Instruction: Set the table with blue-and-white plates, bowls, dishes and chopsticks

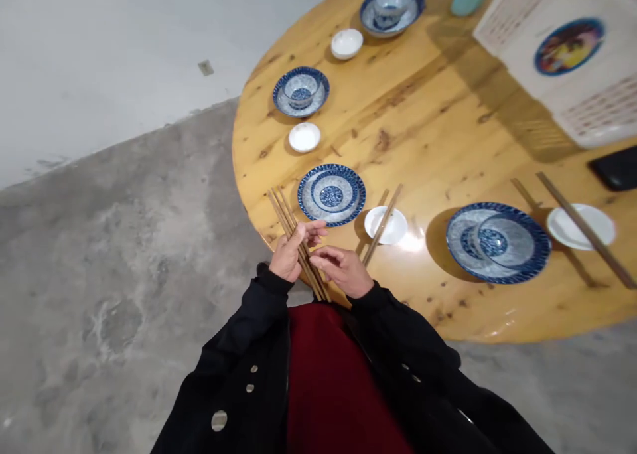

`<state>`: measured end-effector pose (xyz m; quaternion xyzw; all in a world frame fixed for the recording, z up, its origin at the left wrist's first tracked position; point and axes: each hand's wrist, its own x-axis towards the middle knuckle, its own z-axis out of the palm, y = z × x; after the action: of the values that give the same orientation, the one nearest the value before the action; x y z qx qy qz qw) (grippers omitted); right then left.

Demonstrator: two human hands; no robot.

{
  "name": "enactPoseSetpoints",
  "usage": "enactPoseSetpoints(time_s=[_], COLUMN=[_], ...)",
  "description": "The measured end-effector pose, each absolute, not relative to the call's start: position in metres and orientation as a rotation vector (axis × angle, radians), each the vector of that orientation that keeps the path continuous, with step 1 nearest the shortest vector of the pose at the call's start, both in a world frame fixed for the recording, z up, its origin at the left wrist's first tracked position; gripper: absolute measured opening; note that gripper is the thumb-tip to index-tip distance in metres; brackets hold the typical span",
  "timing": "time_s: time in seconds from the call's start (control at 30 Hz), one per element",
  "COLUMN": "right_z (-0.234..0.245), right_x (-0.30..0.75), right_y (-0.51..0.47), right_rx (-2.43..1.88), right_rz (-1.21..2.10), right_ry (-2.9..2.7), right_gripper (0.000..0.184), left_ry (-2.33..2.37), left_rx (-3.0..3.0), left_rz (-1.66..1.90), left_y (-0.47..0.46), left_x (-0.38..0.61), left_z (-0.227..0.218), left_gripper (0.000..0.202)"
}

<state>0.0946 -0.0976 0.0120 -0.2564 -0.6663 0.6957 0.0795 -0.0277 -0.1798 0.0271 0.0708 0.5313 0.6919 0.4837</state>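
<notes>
Chopsticks point(283, 215) gripped in closed left hand point(287, 258); right hand point(344, 270) pinches them, middles hidden.

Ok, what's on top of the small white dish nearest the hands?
Brown chopsticks lie slanted across the small white dish, their near end by the right hand. The strip of dish under them is covered; the rest looks bare.
</notes>
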Motion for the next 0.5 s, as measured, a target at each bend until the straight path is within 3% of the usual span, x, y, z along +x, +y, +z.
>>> enactPoseSetpoints(time_s=[0.5], right_z=[0.013], right_x=[-0.071], right_y=[-0.242], right_rx=[-0.878], right_rz=[2.072], right_ry=[-1.83], right_gripper=[0.041], left_ry=[1.143], left_rx=[0.304], left_rz=[1.709], left_y=[-0.306], left_x=[-0.186], left_z=[0.024], left_gripper=[0.067])
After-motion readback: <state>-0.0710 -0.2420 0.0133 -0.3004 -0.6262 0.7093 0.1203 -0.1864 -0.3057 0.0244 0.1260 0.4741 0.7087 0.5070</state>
